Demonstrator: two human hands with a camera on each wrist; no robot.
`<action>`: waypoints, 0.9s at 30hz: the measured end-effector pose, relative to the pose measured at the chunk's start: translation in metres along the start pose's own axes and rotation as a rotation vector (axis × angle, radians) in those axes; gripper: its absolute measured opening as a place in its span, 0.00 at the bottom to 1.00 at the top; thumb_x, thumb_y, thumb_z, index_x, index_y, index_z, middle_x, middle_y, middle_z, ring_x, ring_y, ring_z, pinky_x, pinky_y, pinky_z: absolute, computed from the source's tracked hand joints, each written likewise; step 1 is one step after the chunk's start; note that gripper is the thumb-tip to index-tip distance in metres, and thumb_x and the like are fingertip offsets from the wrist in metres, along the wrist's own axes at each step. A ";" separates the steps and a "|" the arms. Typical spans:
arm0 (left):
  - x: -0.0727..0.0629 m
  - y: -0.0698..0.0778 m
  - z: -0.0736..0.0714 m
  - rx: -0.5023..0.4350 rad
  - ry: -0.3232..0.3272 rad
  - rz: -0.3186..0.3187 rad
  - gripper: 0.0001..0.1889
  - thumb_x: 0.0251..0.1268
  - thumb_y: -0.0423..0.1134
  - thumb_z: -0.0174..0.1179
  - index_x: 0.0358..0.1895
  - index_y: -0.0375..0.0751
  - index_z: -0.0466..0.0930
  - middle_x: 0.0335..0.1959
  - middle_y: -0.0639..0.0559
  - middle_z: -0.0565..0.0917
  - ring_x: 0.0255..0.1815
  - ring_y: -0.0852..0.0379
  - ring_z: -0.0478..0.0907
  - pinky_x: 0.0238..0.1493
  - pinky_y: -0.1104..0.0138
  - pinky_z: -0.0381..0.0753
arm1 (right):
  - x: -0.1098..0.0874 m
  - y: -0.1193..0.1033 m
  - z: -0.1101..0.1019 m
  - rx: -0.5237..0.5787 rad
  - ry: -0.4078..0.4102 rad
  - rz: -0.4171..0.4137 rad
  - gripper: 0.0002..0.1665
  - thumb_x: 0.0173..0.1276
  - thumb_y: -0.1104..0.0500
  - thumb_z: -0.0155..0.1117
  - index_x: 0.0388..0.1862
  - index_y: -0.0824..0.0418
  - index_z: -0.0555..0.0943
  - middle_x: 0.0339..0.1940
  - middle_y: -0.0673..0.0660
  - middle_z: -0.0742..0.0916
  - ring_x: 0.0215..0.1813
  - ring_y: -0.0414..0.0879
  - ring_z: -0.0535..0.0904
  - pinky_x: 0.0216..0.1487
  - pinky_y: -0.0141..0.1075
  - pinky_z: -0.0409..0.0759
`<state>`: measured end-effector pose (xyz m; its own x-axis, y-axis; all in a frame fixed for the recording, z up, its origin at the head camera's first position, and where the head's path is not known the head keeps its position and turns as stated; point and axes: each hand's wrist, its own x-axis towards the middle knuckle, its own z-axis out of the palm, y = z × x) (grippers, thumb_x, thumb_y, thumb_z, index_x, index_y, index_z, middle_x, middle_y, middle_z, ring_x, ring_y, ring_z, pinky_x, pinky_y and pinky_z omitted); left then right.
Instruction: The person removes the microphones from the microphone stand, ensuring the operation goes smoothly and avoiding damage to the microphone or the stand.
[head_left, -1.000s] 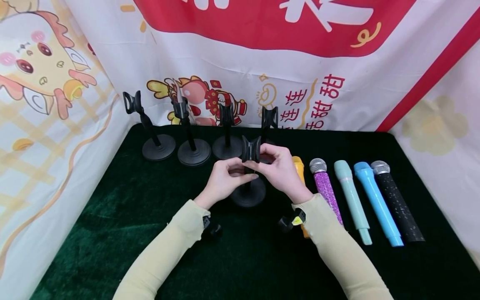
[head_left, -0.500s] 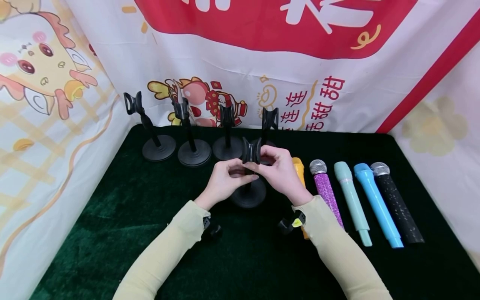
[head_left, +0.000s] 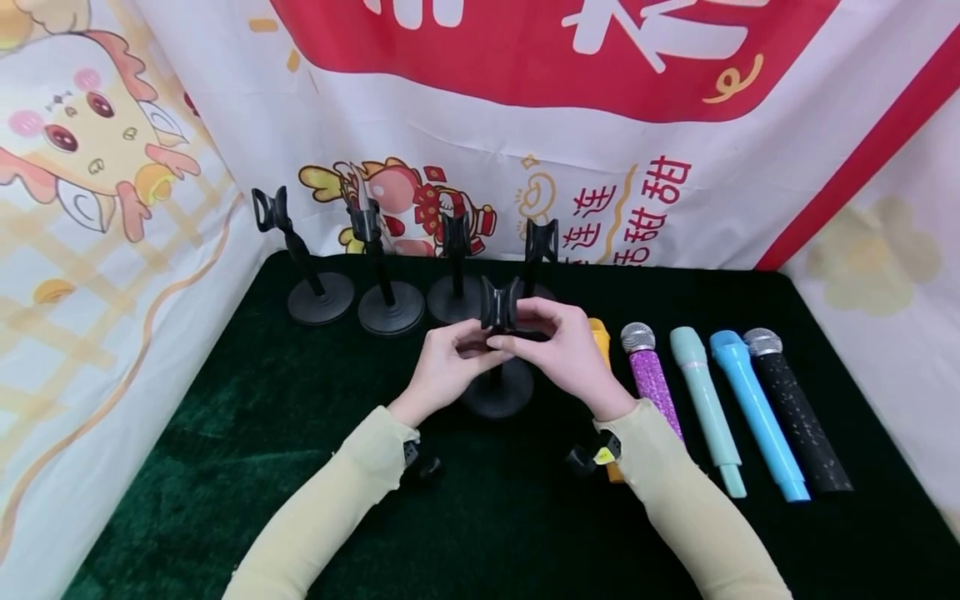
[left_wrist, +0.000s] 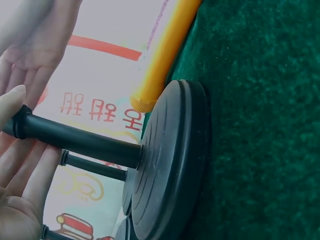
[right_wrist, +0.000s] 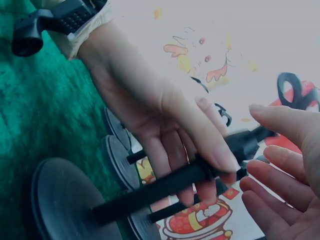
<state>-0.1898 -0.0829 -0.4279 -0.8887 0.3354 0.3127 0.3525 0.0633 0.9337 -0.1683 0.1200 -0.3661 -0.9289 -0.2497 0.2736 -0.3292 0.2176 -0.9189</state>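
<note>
In the head view, a black tabletop microphone stand point(head_left: 498, 392) with a round base stands upright on the dark green cloth, its U-shaped clip point(head_left: 499, 305) on top. My left hand point(head_left: 442, 367) holds its pole just below the clip; in the right wrist view the thumb and fingers curl round the pole's collar point(right_wrist: 205, 167). My right hand point(head_left: 562, 346) is beside the clip's neck, its thumb and fingers spread apart in the right wrist view. Whether a fingertip touches the neck, I cannot tell.
Several similar black stands point(head_left: 390, 308) line the back edge. To the right lie an orange microphone point(head_left: 600, 337) partly behind the right arm, a purple glitter one point(head_left: 652, 379), a mint one point(head_left: 705, 400), a blue one point(head_left: 757, 412) and a black one point(head_left: 798, 412). Printed cloth walls surround the table.
My right hand's thumb and fingers have spread from their pinch near the clip, and the hand has shifted slightly right. The left hand stays on the pole.
</note>
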 end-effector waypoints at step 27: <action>-0.040 0.013 -0.140 0.319 0.348 -0.131 0.21 0.67 0.52 0.69 0.56 0.44 0.85 0.53 0.53 0.87 0.54 0.60 0.84 0.55 0.72 0.80 | -0.024 0.034 -0.092 -0.230 0.220 0.184 0.37 0.65 0.41 0.74 0.71 0.48 0.77 0.70 0.48 0.78 0.70 0.45 0.72 0.72 0.45 0.69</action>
<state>-0.1903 -0.2272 -0.4040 -0.9576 -0.0249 0.2872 0.2556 0.3871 0.8859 -0.1725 0.2206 -0.3780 -0.9822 0.0169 0.1871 -0.1594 0.4525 -0.8774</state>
